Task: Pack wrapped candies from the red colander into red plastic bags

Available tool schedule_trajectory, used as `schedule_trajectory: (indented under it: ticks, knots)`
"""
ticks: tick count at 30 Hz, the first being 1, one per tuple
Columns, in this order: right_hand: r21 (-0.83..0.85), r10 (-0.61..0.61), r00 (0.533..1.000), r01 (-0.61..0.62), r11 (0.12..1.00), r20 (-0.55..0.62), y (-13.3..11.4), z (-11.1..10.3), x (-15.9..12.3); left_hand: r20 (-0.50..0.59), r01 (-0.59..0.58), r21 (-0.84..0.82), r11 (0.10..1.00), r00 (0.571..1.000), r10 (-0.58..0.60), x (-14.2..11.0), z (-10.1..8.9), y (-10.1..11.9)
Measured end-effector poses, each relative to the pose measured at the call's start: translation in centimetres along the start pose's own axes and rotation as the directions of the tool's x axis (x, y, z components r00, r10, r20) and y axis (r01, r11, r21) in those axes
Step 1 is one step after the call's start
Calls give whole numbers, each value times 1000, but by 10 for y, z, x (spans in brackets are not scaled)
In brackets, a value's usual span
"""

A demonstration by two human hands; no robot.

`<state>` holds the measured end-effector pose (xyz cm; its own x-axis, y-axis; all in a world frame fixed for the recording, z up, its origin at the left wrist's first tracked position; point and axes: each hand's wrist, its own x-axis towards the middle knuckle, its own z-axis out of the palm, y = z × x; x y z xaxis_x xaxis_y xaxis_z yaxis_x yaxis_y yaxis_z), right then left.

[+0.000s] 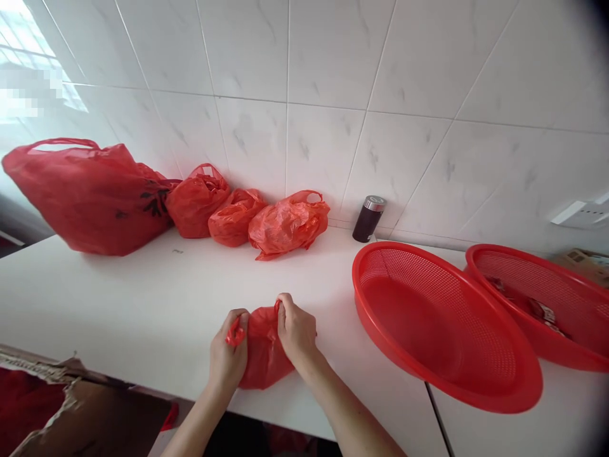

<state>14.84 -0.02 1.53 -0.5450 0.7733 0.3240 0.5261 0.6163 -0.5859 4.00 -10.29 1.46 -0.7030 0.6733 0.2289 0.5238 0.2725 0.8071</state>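
A small red plastic bag [262, 352] lies on the white counter [143, 298] near its front edge. My left hand [229, 355] pinches one handle of the bag on its left side. My right hand [295, 330] grips the other handle at the bag's top right. Both hands are closed on the plastic and rest on the counter.
Along the tiled wall sit a large red bag [90, 197] and three smaller red bags [288, 223]. A dark cylindrical cup [368, 218] stands by the wall. Two red mesh baskets [442, 324] [547, 304] lie at the right, the far one holding something. A torn cardboard box [80, 412] is at lower left.
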Motion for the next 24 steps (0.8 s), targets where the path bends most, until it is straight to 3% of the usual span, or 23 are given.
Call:
schedule_trajectory:
  ticks: [11, 17, 24]
  knots:
    - [-86, 93, 994, -97, 992, -53, 45, -10, 30, 135, -76, 216, 974, 990, 47, 40, 4, -16]
    - [-132, 151, 988, -152, 980, -18, 62, 4, 36, 230, -90, 338, 937, 973, 11, 59, 18, -16]
    - [-233, 197, 980, -185, 955, 28, 71, 15, 40, 243, -74, 451, 890, 969, -42, 69, 27, -25]
